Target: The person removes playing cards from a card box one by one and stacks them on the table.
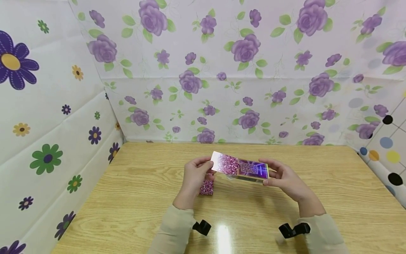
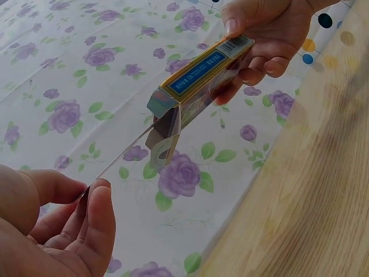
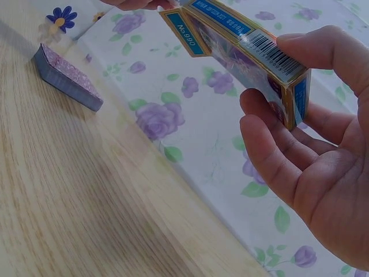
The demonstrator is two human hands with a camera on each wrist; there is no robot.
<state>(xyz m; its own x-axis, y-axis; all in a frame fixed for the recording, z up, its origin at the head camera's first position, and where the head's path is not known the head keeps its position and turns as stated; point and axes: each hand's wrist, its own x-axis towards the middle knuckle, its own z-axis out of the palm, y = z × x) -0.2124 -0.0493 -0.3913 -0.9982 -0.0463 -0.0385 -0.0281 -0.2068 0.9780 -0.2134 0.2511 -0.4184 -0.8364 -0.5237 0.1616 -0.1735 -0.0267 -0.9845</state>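
My right hand [image 1: 288, 180] grips a purple playing card box [image 1: 252, 169] by its far end, fingers and thumb on either side. The box's near end is open, and its flap [image 3: 185, 36] sticks out. Between thumb and fingers, my left hand [image 1: 195, 175] pinches a playing card [image 1: 226, 164] with a pink patterned back. The card's other end reaches the open mouth of the box, seen edge-on in the left wrist view. Box and card are held up above the table. Below the left hand, a stacked deck of cards [image 3: 68, 79] with the same pink back lies on the wood.
The wooden table [image 1: 133, 190] runs back to a white cloth with purple roses [image 1: 190, 83]. Another flowered cloth [image 1: 47, 158] borders the left side, and a dotted one [image 1: 386, 142] the right. Black wrist straps [image 1: 202, 228] sit on both sleeves.
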